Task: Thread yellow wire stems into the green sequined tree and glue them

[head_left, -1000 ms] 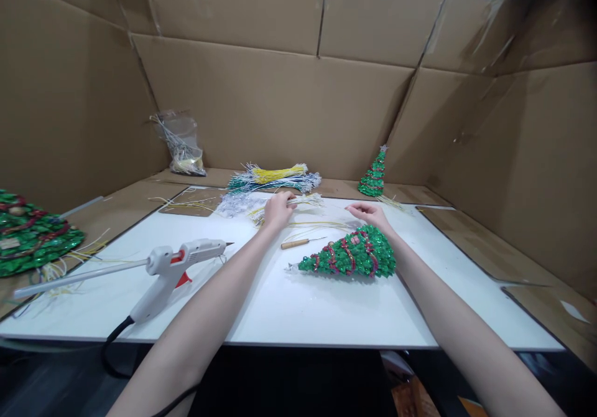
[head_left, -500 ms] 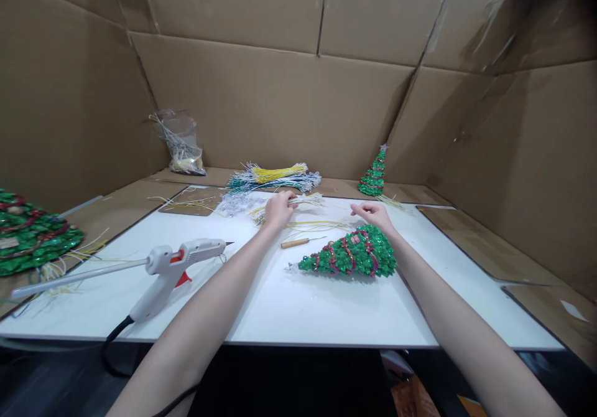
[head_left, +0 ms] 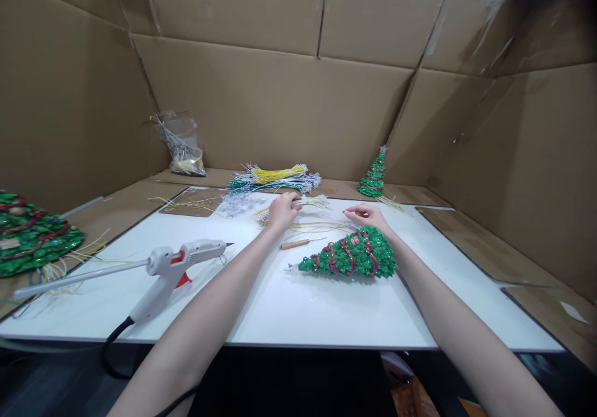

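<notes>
My left hand [head_left: 282, 210] is closed around a bundle of thin yellow and white wires [head_left: 314, 203] at the middle of the white board. To its right, my right hand [head_left: 368, 215] has its fingers pinched beside the loose wire ends; anything between the fingertips is too small to make out. Several loose yellow wires [head_left: 321, 225] lie between the hands. Below them rests an awl with a wooden handle [head_left: 295, 244]. A green tinsel Christmas tree [head_left: 354, 255] with red garland lies on its side by my right forearm, its star tip pointing left.
A white glue gun [head_left: 165, 271] with a black cord stands left of my forearm. More wire bundles [head_left: 275, 175] and a plastic bag [head_left: 184, 149] are at the back. Other small trees stand back right [head_left: 373, 177] and far left [head_left: 35, 236]. Cardboard walls [head_left: 261, 99] enclose the board.
My left hand has shifted slightly right along with the wire bundle. My right hand has moved a little left, its fingertips closer to the bundle. The tree and awl lie as before.
</notes>
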`<state>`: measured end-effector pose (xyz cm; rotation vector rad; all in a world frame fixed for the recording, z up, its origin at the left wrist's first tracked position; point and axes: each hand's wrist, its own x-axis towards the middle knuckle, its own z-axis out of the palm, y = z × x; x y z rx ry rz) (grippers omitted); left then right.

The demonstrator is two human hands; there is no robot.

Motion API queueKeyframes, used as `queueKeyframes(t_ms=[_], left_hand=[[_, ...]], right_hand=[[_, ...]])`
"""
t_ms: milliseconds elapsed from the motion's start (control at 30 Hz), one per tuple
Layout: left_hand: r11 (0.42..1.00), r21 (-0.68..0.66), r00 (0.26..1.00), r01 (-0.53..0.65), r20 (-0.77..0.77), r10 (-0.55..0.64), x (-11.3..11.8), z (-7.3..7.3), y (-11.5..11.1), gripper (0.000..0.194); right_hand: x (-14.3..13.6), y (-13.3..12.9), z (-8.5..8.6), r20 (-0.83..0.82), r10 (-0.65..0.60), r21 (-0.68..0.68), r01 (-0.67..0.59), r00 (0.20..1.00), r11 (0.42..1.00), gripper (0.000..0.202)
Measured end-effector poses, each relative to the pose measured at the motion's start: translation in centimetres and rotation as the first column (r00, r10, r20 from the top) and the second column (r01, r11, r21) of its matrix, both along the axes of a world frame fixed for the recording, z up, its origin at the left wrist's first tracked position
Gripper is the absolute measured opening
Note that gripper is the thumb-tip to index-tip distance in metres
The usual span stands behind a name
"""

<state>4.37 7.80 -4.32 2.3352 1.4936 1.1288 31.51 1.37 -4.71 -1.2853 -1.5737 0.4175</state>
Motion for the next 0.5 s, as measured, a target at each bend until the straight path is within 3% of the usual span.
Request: queueKeyframes(t_ms=[200, 500], left_hand=[[1.000, 0.006, 1.000, 0.030, -0.006, -0.030, 0.17, -0.13, -0.08, 0.020], [1.000, 0.003, 1.000, 0.015, 0.000, -0.015, -0.06, 0.00, -0.13, 0.021]], right_hand=[[0.16, 0.21, -0.09, -0.028, -0.017, 0.015, 0.018, 0.999, 1.000, 0.041], [0.73, 0.11, 0.49, -0.176, -0.098, 0.033, 0.106, 0.979, 0.994, 0.027]])
